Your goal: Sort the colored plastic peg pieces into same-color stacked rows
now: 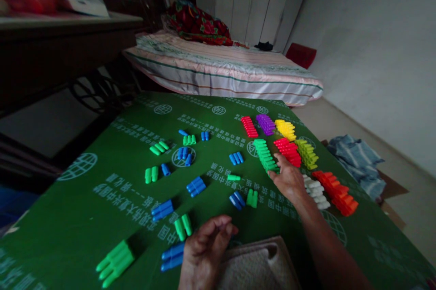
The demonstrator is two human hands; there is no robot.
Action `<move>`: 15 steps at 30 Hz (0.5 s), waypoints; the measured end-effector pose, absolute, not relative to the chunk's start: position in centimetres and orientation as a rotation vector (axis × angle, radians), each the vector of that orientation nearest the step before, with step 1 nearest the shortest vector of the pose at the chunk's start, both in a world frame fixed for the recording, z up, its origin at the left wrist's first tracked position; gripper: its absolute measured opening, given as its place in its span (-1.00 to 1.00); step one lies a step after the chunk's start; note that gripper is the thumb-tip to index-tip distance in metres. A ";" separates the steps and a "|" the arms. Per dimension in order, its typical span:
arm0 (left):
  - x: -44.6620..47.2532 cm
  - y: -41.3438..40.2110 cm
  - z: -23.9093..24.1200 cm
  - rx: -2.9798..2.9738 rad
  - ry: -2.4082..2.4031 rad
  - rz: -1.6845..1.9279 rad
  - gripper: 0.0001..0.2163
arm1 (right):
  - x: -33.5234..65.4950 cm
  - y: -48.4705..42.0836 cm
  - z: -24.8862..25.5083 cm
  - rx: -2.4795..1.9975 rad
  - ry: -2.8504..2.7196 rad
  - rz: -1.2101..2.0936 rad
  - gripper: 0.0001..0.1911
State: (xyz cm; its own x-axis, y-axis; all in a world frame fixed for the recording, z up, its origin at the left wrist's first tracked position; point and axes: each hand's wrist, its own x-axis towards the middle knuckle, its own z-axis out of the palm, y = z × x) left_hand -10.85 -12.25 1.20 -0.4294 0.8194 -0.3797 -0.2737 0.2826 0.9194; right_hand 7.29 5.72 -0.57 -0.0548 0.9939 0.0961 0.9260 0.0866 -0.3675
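My right hand (288, 178) is at the near end of a row of green bullet-shaped plastic toy pieces (265, 154), its thumb and forefinger against both sides of the end pieces. Just beyond its fingers lies a red block of the same pieces (288, 150). White pieces (315, 191) are partly behind the wrist. Low in the middle, my left hand (208, 249) is curled, thumb near the fingertips, and no object shows in it. Beside it lie blue pieces (172, 256), partly covered by the hand, and a green pair (183, 227).
Loose blue (162, 210) and green (115, 262) groups are scattered over the left and middle of the green table (112, 208). Purple (265, 124), yellow (285, 129), lime (306, 153) and orange (335, 192) groups stand at right. A bed (221, 69) is behind the table.
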 end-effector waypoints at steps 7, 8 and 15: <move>-10.7 -12.2 1.2 0.508 1.529 1.362 -0.69 | 7.5 5.5 -0.7 -1.906 -2.020 0.324 -0.39; -10.7 -12.2 1.3 0.514 1.534 1.362 -0.69 | 7.5 5.5 -0.7 -1.910 -2.015 0.325 -0.39; -11.2 -12.2 1.0 0.579 1.537 1.318 -0.70 | 7.4 5.4 -0.5 -1.959 -2.001 0.348 -0.40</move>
